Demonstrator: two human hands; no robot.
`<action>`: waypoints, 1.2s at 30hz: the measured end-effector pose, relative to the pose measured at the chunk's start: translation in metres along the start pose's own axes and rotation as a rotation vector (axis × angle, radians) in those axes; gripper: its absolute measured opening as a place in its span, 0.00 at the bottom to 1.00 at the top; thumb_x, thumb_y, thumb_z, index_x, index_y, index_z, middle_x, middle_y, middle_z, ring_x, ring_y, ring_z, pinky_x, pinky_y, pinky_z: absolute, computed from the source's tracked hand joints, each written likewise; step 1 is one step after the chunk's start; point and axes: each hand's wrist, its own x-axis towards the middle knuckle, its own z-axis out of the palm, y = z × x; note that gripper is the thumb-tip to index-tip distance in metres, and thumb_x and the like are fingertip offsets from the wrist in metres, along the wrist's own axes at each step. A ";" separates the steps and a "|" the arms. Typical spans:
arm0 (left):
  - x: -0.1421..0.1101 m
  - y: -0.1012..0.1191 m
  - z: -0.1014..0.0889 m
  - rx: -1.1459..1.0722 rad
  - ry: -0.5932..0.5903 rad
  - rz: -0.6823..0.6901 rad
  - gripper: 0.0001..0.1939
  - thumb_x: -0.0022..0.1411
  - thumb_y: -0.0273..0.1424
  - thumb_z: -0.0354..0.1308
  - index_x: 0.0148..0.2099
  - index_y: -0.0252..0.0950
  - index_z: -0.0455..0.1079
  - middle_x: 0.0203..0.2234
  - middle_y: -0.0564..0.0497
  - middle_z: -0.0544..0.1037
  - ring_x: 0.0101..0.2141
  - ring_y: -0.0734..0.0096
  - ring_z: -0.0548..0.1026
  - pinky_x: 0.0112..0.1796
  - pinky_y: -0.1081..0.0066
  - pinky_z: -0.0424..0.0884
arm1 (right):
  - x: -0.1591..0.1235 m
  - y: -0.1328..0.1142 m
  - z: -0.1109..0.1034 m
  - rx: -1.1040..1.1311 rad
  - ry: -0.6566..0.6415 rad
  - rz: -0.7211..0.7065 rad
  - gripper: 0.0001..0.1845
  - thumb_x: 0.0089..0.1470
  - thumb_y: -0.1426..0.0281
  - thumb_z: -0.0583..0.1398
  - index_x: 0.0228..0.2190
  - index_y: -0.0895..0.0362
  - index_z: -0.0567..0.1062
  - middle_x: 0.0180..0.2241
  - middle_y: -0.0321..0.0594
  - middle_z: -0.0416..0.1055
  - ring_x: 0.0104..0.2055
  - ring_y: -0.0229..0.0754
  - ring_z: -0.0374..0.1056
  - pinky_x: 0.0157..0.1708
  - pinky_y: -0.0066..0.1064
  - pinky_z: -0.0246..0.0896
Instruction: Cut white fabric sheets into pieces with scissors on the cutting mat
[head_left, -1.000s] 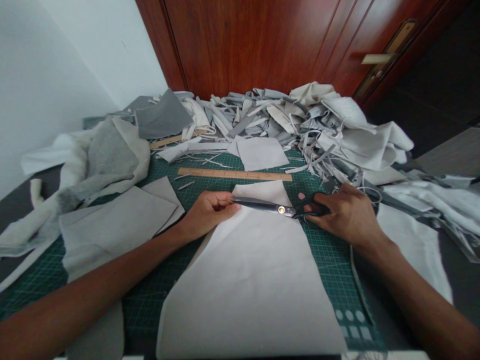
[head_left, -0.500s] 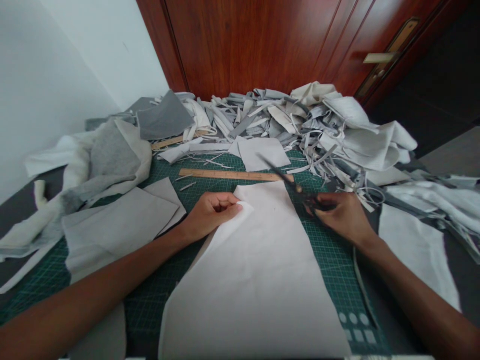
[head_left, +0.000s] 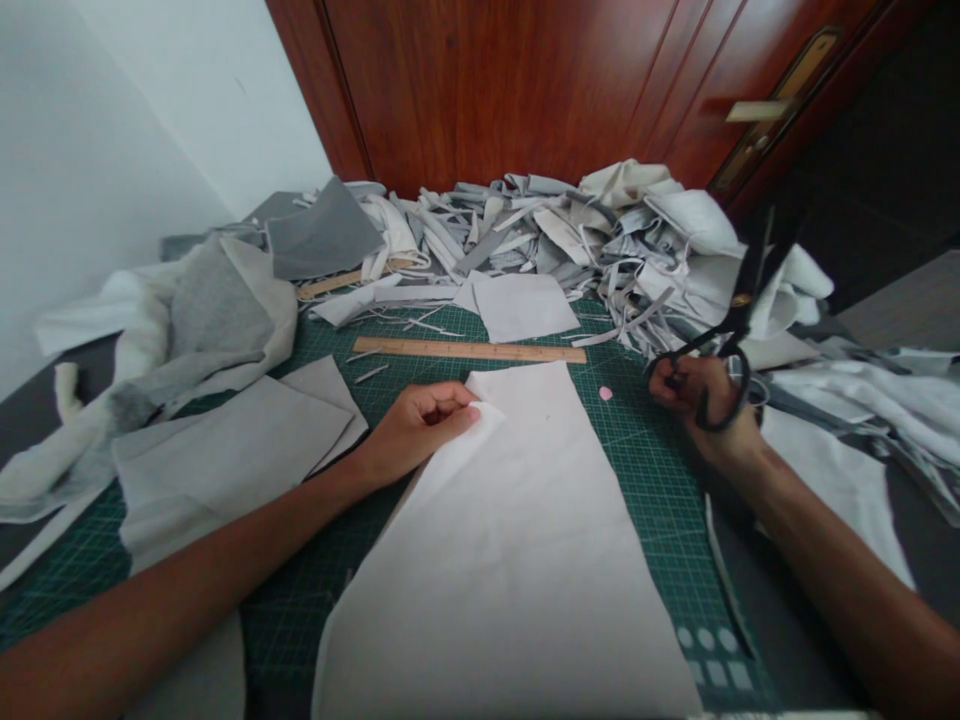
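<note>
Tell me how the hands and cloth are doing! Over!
Left hand: pinching white cloth. Right hand: holding scissors, off the cloth. Cloth: on green mat, left edge partly folded. Ruler: just beyond cloth.

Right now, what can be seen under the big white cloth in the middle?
The green mat shows around the white cloth and seems to continue beneath it. Whatever lies under its middle is covered, so I cannot tell.

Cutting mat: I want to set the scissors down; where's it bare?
Mostly between the white cloth and the mat's right edge, nearer than the pink dot. A smaller patch lies between cloth and left forearm. Scraps crowd the far end.
</note>
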 end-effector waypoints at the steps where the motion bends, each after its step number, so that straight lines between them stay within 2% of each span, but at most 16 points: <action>1: 0.000 0.000 -0.001 -0.024 -0.010 0.007 0.18 0.62 0.45 0.63 0.37 0.33 0.72 0.22 0.57 0.70 0.20 0.79 0.62 0.21 0.79 0.55 | -0.002 0.001 0.001 -0.075 -0.021 0.004 0.23 0.66 0.52 0.46 0.23 0.51 0.58 0.20 0.36 0.56 0.23 0.42 0.54 0.24 0.37 0.53; 3: 0.000 -0.002 -0.002 -0.059 -0.054 0.019 0.18 0.63 0.45 0.63 0.42 0.33 0.72 0.25 0.55 0.73 0.23 0.77 0.66 0.24 0.79 0.59 | -0.006 -0.001 0.004 -0.211 -0.032 0.014 0.25 0.64 0.50 0.51 0.22 0.51 0.62 0.19 0.36 0.60 0.22 0.41 0.57 0.24 0.36 0.53; 6: 0.000 -0.003 -0.004 -0.044 -0.125 0.050 0.21 0.64 0.43 0.63 0.51 0.33 0.72 0.27 0.56 0.71 0.25 0.76 0.67 0.26 0.79 0.61 | -0.015 -0.011 0.011 -0.383 -0.032 -0.013 0.21 0.59 0.51 0.58 0.24 0.53 0.68 0.20 0.36 0.66 0.21 0.40 0.61 0.22 0.33 0.52; 10: 0.001 -0.002 -0.004 -0.031 -0.164 0.049 0.25 0.65 0.40 0.63 0.59 0.34 0.72 0.25 0.58 0.66 0.24 0.78 0.64 0.25 0.79 0.59 | -0.024 -0.019 0.022 -0.676 -0.039 -0.189 0.11 0.50 0.60 0.61 0.24 0.53 0.70 0.20 0.35 0.69 0.22 0.40 0.63 0.25 0.32 0.52; 13: 0.001 0.000 -0.002 -0.019 -0.168 -0.007 0.21 0.63 0.39 0.64 0.53 0.33 0.77 0.29 0.53 0.76 0.28 0.74 0.71 0.29 0.77 0.65 | -0.024 -0.017 0.024 -0.807 -0.056 -0.282 0.07 0.46 0.62 0.62 0.27 0.53 0.73 0.21 0.36 0.71 0.25 0.43 0.64 0.28 0.32 0.54; 16: 0.001 0.001 -0.002 0.046 -0.150 -0.013 0.16 0.63 0.40 0.64 0.44 0.33 0.81 0.38 0.47 0.82 0.34 0.68 0.76 0.35 0.74 0.70 | -0.020 -0.012 0.019 -0.822 -0.090 -0.351 0.07 0.48 0.63 0.61 0.27 0.53 0.73 0.22 0.36 0.72 0.25 0.43 0.64 0.29 0.33 0.54; 18: 0.001 0.002 -0.003 0.079 -0.120 0.008 0.15 0.63 0.40 0.64 0.43 0.33 0.82 0.39 0.48 0.83 0.35 0.68 0.77 0.35 0.74 0.70 | -0.016 -0.008 0.012 -0.825 -0.099 -0.409 0.07 0.49 0.63 0.61 0.27 0.54 0.72 0.23 0.37 0.72 0.25 0.43 0.64 0.32 0.34 0.56; 22: 0.000 0.002 -0.006 0.097 -0.130 0.017 0.15 0.65 0.40 0.60 0.38 0.33 0.81 0.34 0.50 0.81 0.32 0.70 0.76 0.33 0.75 0.70 | -0.009 -0.001 -0.003 -0.886 -0.091 -0.494 0.11 0.52 0.60 0.61 0.30 0.54 0.73 0.26 0.39 0.73 0.28 0.45 0.67 0.38 0.38 0.58; 25: 0.000 0.000 -0.009 0.132 -0.151 0.044 0.17 0.67 0.41 0.58 0.41 0.34 0.82 0.35 0.50 0.81 0.33 0.68 0.76 0.34 0.75 0.70 | -0.007 0.000 -0.010 -0.949 -0.051 -0.528 0.13 0.53 0.57 0.61 0.31 0.54 0.74 0.25 0.39 0.71 0.29 0.46 0.68 0.39 0.39 0.58; 29: 0.001 -0.003 -0.010 0.196 -0.172 0.095 0.18 0.69 0.41 0.55 0.45 0.34 0.81 0.39 0.50 0.81 0.35 0.67 0.75 0.36 0.74 0.70 | -0.008 -0.002 -0.011 -0.996 -0.014 -0.567 0.16 0.56 0.55 0.59 0.30 0.55 0.75 0.24 0.39 0.70 0.28 0.46 0.66 0.38 0.38 0.57; 36: 0.002 -0.002 -0.010 0.189 -0.216 0.116 0.19 0.71 0.40 0.53 0.41 0.32 0.80 0.36 0.51 0.80 0.31 0.71 0.72 0.33 0.77 0.66 | -0.012 -0.008 -0.004 -1.064 0.021 -0.608 0.16 0.59 0.55 0.59 0.31 0.55 0.75 0.24 0.41 0.70 0.29 0.45 0.65 0.38 0.39 0.55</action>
